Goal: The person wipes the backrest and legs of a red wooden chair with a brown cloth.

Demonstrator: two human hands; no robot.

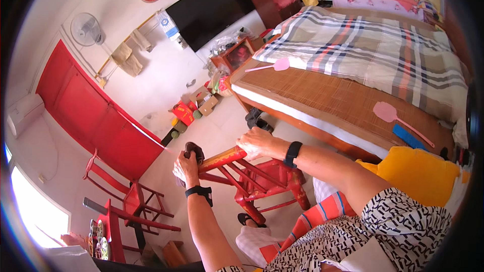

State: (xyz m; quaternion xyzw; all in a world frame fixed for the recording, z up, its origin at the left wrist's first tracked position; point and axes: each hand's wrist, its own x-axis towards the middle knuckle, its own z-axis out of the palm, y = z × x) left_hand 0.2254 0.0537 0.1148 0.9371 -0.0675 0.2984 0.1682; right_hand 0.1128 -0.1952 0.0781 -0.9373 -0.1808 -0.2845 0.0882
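Note:
A red wooden chair (264,176) with worn paint stands tilted in front of me, its back rail toward my hands. My right hand (261,144) is closed round the right end of that top rail (221,159). At the rail's left end my left hand (186,167) is closed on a dark brown, bunched cloth (194,152), pressed against the wood. Part of the cloth shows past the fingers on both sides. Black bands circle both my wrists. Below the chair my foot in a black sandal (247,219) rests on the floor.
A bed (302,83) with a woven mat, plaid cover and pink fly swatters lies to the right. Another red chair (133,199) and a red table (113,229) stand at left, near a red door (96,106). Cardboard boxes (206,103) sit by the far wall.

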